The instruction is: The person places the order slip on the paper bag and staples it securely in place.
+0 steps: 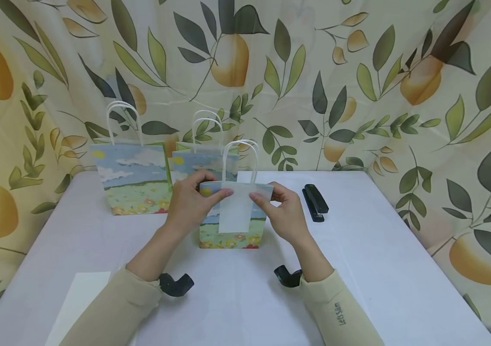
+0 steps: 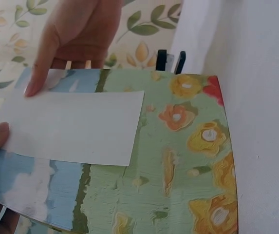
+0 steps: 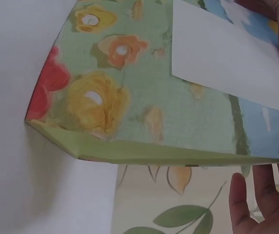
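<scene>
A small paper gift bag [image 1: 232, 240] with a sky and flower-meadow print stands upright mid-table, its white twisted handles [image 1: 240, 142] pointing up. Over its front hangs a blank white paper strip [image 1: 234, 214], its upper end at the bag's top edge. My left hand [image 1: 191, 199] pinches the top left of bag and strip, thumb in front and fingers behind. On the other side my right hand [image 1: 286, 211] does the same, its thumb on the strip's right edge. In the left wrist view the strip [image 2: 76, 126] lies flat against the printed bag [image 2: 178, 170].
Two similar gift bags stand behind: one at the left [image 1: 133, 178], another partly hidden [image 1: 204, 163] behind my left hand. A black stapler [image 1: 315, 203] lies to the right. White paper [image 1: 83, 298] lies at the front left, partly under my left sleeve. A fruit-patterned cloth hangs behind the table.
</scene>
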{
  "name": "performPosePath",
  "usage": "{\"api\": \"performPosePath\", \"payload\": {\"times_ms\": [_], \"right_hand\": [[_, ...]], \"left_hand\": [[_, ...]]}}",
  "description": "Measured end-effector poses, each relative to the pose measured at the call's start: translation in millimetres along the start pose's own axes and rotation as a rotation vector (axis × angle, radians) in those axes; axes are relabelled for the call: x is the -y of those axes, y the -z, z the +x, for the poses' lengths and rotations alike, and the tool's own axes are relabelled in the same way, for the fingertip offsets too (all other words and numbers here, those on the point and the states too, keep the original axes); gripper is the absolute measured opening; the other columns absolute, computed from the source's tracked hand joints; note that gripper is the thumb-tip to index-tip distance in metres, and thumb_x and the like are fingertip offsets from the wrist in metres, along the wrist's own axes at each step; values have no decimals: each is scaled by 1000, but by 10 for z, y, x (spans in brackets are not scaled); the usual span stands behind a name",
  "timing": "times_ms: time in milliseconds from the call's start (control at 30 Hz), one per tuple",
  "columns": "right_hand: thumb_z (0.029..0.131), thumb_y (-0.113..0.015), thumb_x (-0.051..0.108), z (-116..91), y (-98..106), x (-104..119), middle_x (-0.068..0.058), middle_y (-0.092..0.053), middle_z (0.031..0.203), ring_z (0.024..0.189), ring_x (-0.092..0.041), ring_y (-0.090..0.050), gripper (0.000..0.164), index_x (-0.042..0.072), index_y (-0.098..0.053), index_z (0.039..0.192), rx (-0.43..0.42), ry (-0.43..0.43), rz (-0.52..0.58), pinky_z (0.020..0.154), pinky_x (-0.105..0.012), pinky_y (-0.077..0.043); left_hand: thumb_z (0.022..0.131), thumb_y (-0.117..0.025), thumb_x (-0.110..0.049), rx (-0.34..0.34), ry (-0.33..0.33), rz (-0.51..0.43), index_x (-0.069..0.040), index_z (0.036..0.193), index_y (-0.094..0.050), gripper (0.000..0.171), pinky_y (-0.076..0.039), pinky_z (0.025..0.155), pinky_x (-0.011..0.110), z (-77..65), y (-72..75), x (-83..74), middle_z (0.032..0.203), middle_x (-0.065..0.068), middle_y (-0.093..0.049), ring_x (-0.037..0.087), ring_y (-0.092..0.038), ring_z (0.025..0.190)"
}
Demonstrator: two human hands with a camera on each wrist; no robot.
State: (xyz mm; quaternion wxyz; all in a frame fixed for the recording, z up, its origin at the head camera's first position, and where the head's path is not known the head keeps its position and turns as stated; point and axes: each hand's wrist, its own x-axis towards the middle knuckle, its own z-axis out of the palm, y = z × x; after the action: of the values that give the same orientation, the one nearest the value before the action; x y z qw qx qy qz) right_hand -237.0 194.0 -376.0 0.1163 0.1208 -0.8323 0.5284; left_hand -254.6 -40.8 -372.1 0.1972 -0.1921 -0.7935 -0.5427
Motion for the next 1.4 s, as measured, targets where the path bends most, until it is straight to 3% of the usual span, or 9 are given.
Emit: {"api": "performPosePath", "payload": {"times_ms": [167, 367, 500, 633, 1033, 1400], "right_hand": [[95, -77, 27, -14, -22, 24, -8, -76, 104, 98, -19, -68, 23, 9, -74, 109, -33, -16, -21, 91, -43, -56], [95, -77, 29, -9, -35, 28, -10, -75, 106, 100, -20, -68, 26, 8, -73, 110, -33, -46, -15, 88, -39, -58], [96, -77, 29, -11, -38, 36, -10, -75, 107, 101, -20, -68, 27, 8, -72, 111, -32, -52, -12, 87, -36, -58], [96, -77, 28, -11, -41, 41, -10, -75, 107, 101, -21, -68, 26, 8, -72, 112, -32, -44, -21, 88, -37, -58], [96, -77, 28, -17, -35, 31, -10, -75, 105, 99, -19, -68, 25, 8, -72, 110, -37, -43, -18, 83, -32, -58], [94, -79, 23, -18, 0, 46, -12, -75, 106, 99, -19, -67, 23, 6, -74, 108, -25, -22, -5, 90, -39, -55]], "left_hand": [[83, -89, -29, 43, 44, -73, -14, 98, -72, 27, -34, 50, 27, 12, 7, 40, 85, 2, -70, 15, -38, 52], [90, -83, -36, 210, 150, -174, -20, 106, -79, 23, -41, 54, 24, 38, 52, 147, 79, 1, -66, 14, -54, 60], [94, -77, -38, 280, 164, -219, -20, 109, -80, 24, -41, 53, 24, 45, 65, 189, 74, 5, -70, 15, -60, 63], [96, -75, -39, 287, 166, -234, -19, 108, -80, 23, -41, 53, 23, 43, 65, 188, 76, 6, -73, 16, -62, 64], [99, -72, -38, 317, 175, -283, -18, 115, -78, 26, -60, 69, 29, 36, 40, 167, 99, 1, -81, 18, -77, 83], [99, -71, -39, 337, 188, -304, -18, 112, -79, 25, -60, 71, 31, 13, 30, 146, 99, 1, -81, 19, -77, 86]]}}
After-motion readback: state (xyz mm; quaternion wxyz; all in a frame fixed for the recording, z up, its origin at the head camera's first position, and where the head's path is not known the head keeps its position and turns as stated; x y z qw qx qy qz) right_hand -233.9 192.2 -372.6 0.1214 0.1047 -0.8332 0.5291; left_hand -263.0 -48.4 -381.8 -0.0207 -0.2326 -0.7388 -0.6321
